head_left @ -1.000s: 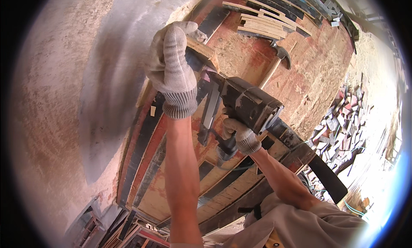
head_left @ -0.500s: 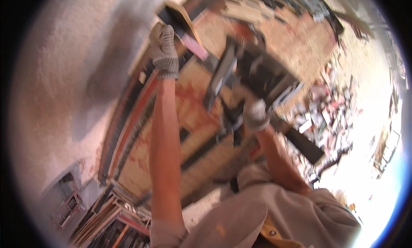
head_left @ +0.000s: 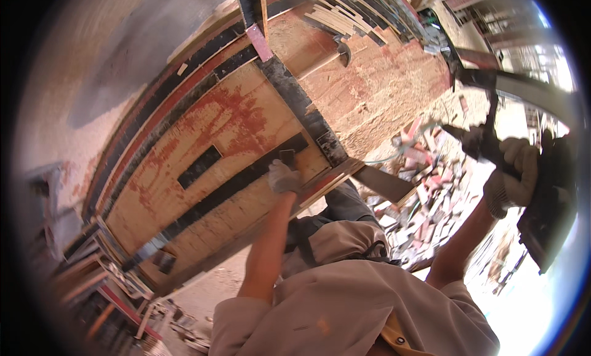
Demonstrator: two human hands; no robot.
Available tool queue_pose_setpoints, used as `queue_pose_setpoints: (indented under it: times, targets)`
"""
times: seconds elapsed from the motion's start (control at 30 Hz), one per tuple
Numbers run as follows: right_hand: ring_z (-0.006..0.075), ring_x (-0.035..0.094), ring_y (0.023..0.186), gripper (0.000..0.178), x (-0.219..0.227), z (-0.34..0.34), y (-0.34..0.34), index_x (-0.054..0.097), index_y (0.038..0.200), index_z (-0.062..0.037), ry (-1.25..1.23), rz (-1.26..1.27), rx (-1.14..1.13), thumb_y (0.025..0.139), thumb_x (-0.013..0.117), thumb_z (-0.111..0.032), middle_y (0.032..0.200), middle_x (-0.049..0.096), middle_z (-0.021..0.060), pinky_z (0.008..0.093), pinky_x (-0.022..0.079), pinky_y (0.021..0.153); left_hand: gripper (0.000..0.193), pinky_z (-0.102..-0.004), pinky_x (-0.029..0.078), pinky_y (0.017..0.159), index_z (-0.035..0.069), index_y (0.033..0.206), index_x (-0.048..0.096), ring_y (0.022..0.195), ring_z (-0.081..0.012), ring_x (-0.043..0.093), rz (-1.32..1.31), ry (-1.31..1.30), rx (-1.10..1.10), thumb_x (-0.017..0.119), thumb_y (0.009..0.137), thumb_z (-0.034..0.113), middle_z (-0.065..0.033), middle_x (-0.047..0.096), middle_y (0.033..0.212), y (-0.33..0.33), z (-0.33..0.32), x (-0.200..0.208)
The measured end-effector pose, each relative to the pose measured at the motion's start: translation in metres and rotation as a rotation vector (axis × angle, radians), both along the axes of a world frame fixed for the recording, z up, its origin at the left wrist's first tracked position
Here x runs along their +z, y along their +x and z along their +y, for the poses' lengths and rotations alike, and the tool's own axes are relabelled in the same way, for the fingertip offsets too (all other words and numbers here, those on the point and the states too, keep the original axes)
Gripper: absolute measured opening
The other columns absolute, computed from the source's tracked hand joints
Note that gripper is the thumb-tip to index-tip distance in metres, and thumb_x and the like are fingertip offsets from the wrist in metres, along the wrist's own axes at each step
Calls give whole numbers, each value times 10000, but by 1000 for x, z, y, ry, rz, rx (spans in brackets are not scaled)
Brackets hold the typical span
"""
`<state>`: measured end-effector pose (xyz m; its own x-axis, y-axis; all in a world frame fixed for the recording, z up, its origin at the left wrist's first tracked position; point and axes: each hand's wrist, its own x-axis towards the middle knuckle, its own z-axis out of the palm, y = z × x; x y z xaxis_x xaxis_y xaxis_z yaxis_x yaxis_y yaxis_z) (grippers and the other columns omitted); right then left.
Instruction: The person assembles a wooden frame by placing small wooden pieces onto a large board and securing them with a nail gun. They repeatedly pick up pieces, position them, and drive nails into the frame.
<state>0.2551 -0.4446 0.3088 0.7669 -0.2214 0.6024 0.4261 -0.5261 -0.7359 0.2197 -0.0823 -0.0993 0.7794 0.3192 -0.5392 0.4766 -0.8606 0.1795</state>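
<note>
Stains (head_left: 231, 109) of red mark the wide wood surface (head_left: 163, 196) toward 10 o'clock. Between 11 and 12 o'clock, a dark board (head_left: 251, 5) stands up, with a pink block (head_left: 259, 43) at its foot. The left hand was up by that board half a second ago. Now it is down near the middle, its gloved fingers at a small dark block (head_left: 287, 155); whether they pinch it or just touch it, one cannot tell. Near 1 o'clock lies a hammer (head_left: 343, 51). A heap of scraps (head_left: 422, 199) sits at 3 o'clock. Farther out that way, the right hand (head_left: 516, 174) is wrapped around the big dark nail gun (head_left: 548, 214). The gun has swung away from over the surface, so it seems no nailing is going on right now.
</note>
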Motion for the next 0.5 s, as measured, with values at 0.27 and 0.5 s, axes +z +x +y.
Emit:
queue_pose_setpoints:
  times: [0.27,0.5]
  targets:
    - [241,647,931,229,-187,-201,-66,684,1047,-15,-722,698,-243,1026,515,-168,922,672,103,379,514,898,472,-466,546,803,-13,1083,723,938,-320,728,-41,-488,243,794,865,400,-195,752,995,27,-27,-4]
    - [115,510,699,319,-261,-160,-39,627,880,-83,506,1390,217,1058,577,-343,738,521,-28,297,429,676,318,-377,606,811,-4,1153,727,981,-269,728,78,-489,-287,705,973,258,-155,737,1129,37,-109,-56]
